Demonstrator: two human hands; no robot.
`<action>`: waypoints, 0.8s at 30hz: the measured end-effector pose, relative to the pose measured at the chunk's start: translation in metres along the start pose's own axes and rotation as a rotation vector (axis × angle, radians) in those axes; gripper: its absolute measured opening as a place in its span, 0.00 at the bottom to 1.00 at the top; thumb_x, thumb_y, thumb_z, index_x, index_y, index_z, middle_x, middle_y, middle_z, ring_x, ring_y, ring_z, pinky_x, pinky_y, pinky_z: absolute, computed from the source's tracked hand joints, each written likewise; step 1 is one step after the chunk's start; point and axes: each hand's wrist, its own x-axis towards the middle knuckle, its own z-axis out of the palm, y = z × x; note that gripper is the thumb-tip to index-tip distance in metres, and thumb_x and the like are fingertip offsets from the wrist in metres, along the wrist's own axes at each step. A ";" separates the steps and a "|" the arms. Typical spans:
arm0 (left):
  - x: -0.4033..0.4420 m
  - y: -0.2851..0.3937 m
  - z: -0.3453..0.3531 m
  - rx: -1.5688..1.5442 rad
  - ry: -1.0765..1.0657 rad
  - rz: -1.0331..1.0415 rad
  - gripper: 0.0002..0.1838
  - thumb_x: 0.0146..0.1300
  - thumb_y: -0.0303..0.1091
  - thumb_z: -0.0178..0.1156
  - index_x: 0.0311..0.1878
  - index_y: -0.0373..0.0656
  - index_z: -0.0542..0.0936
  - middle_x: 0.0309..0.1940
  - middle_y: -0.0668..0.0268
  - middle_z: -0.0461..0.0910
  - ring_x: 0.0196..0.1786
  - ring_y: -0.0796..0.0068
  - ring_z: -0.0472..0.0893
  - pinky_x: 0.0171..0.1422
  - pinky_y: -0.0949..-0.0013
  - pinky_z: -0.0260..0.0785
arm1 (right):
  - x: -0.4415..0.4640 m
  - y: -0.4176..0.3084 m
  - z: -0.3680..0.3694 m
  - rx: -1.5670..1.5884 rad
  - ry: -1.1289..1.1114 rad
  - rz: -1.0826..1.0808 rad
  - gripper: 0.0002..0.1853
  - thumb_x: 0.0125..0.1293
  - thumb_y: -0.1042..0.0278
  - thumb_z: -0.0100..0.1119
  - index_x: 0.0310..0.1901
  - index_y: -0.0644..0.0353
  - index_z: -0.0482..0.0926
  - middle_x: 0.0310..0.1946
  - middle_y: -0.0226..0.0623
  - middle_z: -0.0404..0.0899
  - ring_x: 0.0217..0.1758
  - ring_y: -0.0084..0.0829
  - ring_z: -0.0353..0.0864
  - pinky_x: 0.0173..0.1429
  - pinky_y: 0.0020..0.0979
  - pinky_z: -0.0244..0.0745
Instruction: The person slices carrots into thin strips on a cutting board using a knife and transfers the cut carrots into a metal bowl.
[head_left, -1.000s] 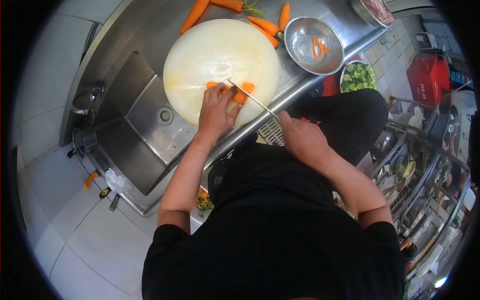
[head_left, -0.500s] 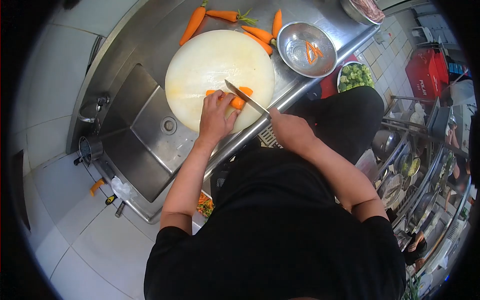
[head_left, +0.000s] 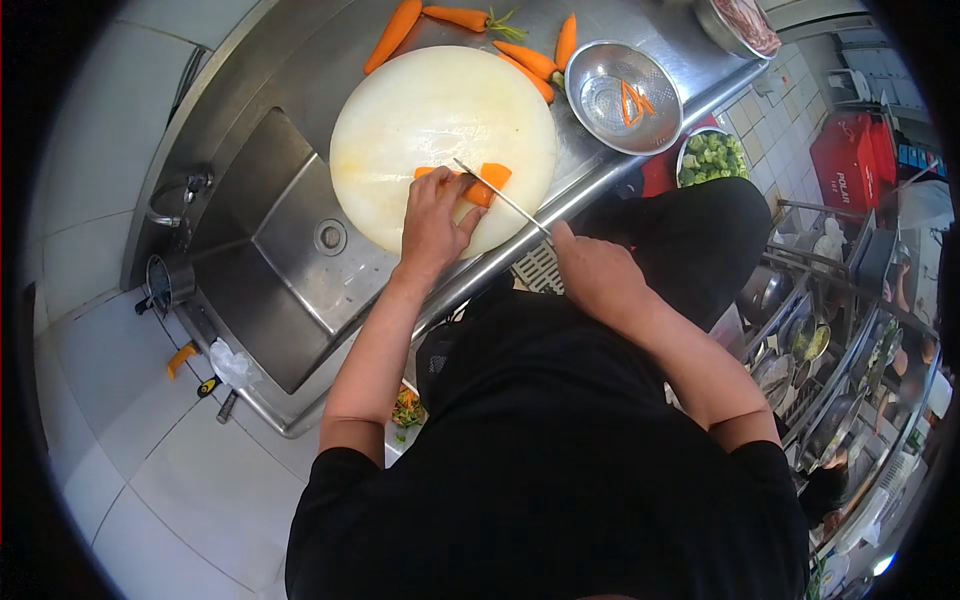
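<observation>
On a round white cutting board (head_left: 440, 110) lie pieces of peeled carrot (head_left: 495, 178). My left hand (head_left: 434, 222) is closed over the carrot, fingertips pressing it to the board and partly hiding it. A knife (head_left: 508, 202) is gripped by its handle in my right hand (head_left: 600, 272). Its blade stands on edge at the carrot, just right of my left fingers, with the tip pointing to the upper left. One carrot piece sits on the right side of the blade.
Whole carrots (head_left: 393, 36) lie behind the board. A perforated metal bowl (head_left: 590, 105) holds a few carrot strips. Left of the board is a steel sink (head_left: 265, 185) with a faucet (head_left: 178, 195). A bowl of cut green vegetables (head_left: 712, 157) stands lower, past the counter edge.
The knife blade has turned more upright, and a carrot piece now stands farther apart on its right side. My right hand has shifted slightly right and down. The whole view has moved a little.
</observation>
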 end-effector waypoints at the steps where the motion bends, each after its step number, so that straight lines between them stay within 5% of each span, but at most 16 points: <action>1: 0.000 0.000 0.000 0.000 -0.001 -0.002 0.26 0.55 0.38 0.76 0.57 0.45 0.82 0.57 0.58 0.74 0.63 0.54 0.71 0.70 0.56 0.67 | 0.004 0.001 0.005 0.013 0.024 -0.019 0.11 0.67 0.76 0.49 0.50 0.64 0.67 0.31 0.49 0.85 0.36 0.49 0.88 0.40 0.50 0.82; 24: 0.000 0.000 -0.002 -0.037 -0.001 -0.021 0.23 0.58 0.38 0.74 0.56 0.43 0.83 0.56 0.58 0.75 0.63 0.53 0.72 0.70 0.56 0.68 | -0.006 -0.013 -0.010 0.014 -0.028 0.037 0.09 0.67 0.76 0.49 0.48 0.64 0.67 0.32 0.53 0.85 0.38 0.51 0.88 0.42 0.51 0.81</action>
